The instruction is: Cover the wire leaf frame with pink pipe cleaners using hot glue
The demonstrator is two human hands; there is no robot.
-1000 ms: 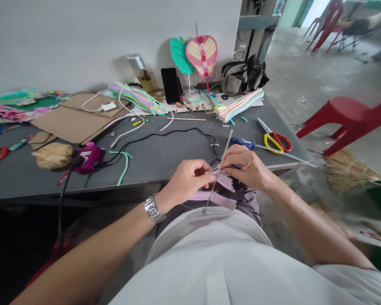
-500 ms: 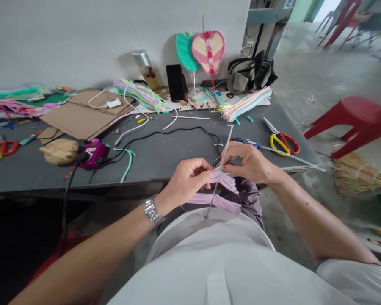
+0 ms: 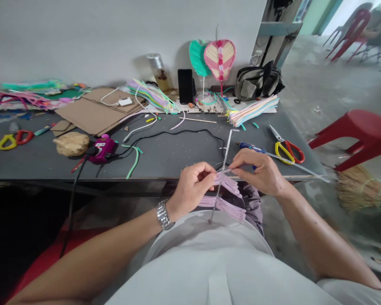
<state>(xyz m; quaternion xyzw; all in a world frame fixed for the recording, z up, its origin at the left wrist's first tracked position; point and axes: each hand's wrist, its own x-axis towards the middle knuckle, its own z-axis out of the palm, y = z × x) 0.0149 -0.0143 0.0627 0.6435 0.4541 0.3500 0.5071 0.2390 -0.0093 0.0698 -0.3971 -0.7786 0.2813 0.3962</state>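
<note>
Above our lap (image 3: 253,208), left hand (image 3: 191,186) pinching lilac strips (image 3: 230,185), right hand (image 3: 258,172) a thin strip (image 3: 226,170), we have two bands (image 3: 231,209) across the stem (image 3: 227,149), far length unbanded.

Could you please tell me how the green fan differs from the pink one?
The green fan has a white stem; the pink fan has a red one. The pink fan carries rosettes down its middle, while the green fan's visible part looks mostly plain. The pink fan partly covers the green fan. Both stand upright.
</note>
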